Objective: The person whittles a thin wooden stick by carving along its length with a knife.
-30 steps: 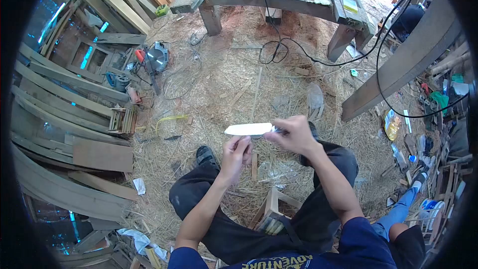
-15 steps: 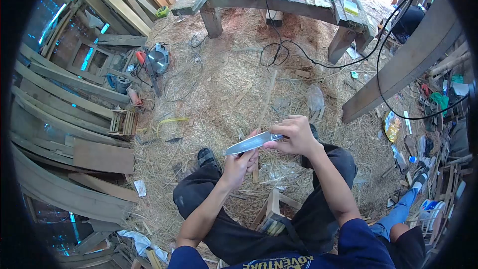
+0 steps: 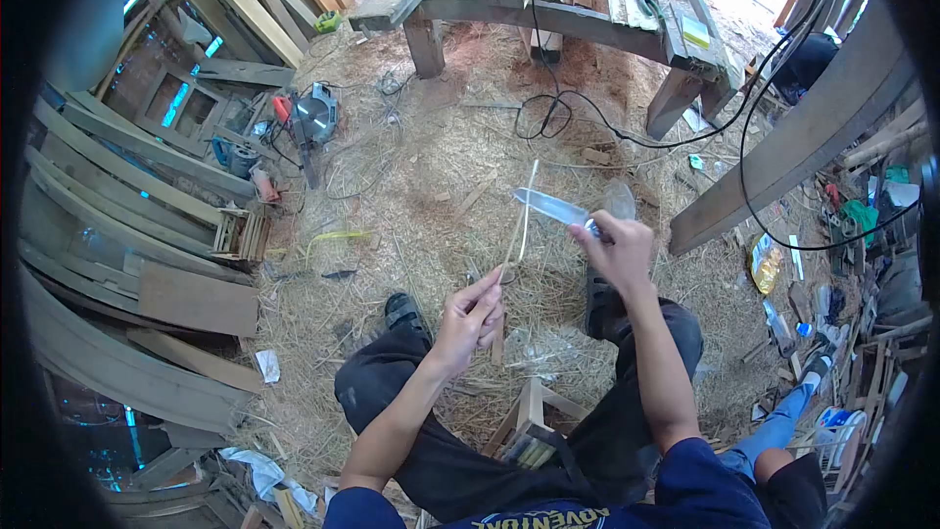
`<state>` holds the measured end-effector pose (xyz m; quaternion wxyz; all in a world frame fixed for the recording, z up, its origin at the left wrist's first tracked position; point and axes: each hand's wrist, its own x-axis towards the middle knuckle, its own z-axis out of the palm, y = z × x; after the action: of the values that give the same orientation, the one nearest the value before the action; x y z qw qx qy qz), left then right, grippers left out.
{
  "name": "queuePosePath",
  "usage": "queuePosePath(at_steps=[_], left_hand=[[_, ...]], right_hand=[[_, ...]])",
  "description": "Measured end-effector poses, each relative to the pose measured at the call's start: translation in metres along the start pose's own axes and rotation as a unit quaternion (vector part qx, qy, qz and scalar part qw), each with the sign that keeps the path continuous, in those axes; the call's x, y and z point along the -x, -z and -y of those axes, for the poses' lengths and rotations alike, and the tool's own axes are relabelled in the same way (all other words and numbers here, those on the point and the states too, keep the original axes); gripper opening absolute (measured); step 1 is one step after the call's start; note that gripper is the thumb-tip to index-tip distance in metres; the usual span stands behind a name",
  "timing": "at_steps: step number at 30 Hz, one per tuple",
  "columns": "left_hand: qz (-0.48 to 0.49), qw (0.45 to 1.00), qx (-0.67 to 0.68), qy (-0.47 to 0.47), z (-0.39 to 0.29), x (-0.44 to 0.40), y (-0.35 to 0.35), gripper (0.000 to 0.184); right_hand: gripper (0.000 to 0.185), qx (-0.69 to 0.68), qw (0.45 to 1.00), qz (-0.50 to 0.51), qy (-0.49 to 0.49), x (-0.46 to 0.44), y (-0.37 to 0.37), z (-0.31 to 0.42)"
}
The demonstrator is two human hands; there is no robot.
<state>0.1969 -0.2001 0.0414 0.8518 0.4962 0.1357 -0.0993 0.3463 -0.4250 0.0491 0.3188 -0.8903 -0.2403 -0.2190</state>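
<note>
My right hand (image 3: 619, 253) is closed around the handle of a knife (image 3: 556, 208), its wide shiny blade pointing left. The blade crosses a thin pale wooden strip (image 3: 533, 176) near the strip's far end; whether it cuts in there I cannot tell. A narrow sliver (image 3: 524, 243) seems to stand away from the strip, curving to its right. In my left hand (image 3: 472, 319), the strip's near end is pinched between thumb and fingers. Both hands are above the straw-covered floor, in front of my knees, with my left hand nearer to me.
A wooden workbench (image 3: 548, 17) stands ahead, with a black cable (image 3: 627, 125) running from it. At left lie a circular saw (image 3: 315, 116) and stacked boards (image 3: 147, 167). A thick beam (image 3: 774, 157) slants at right. Another person's jeans-clad leg (image 3: 780, 421) is at lower right.
The knife has moved forward and right, away from my left hand, and now lies across the strip's far part. A thin sliver now shows beside the strip. My left hand has stayed nearly in place.
</note>
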Motion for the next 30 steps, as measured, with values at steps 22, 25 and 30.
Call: queuePosePath(at_steps=[22,25,30], left_hand=[[-0.063,0.996,-0.047,-0.039,-0.001,-0.005,0.009,0.044],[-0.053,0.995,-0.066,-0.054,0.006,-0.015,0.012,0.044],[-0.064,0.996,-0.023,-0.056,0.005,-0.016,0.002,0.034]], right_hand=[[0.039,-0.079,0.988,0.069,0.111,0.007,-0.021,0.037],[0.038,-0.116,0.979,0.094,0.137,0.009,-0.025,0.046],[0.038,-0.155,0.967,0.118,0.163,0.009,-0.032,0.053]])
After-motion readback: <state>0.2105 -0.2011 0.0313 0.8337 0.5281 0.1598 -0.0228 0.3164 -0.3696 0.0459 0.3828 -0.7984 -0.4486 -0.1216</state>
